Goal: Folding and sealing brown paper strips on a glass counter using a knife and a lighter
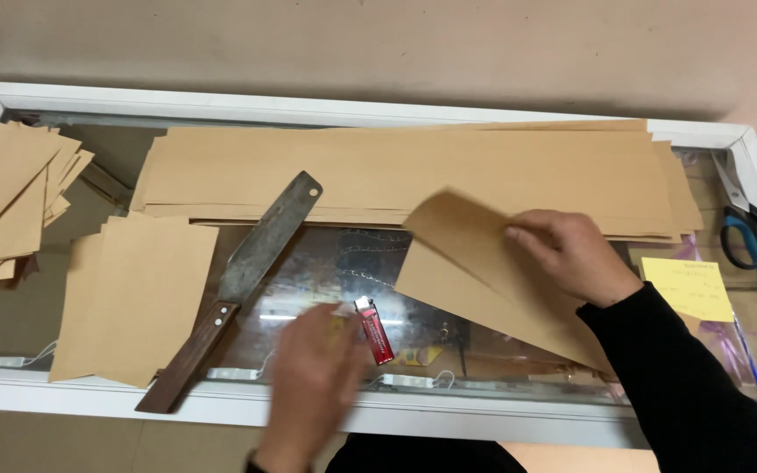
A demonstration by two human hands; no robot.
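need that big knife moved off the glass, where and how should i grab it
Grip the knife by its dark wooden handle, the end lying nearest the person at the white frame's front edge. Come from the front left, fingers wrapping across the handle. The bare metal blade runs diagonally up and right across the glass, so reaching from the far side would probably meet it first.

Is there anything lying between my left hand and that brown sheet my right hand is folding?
Only the red lighter, lying on the glass beside the left hand. The right hand already pinches the brown sheet; the knife lies off to the left.
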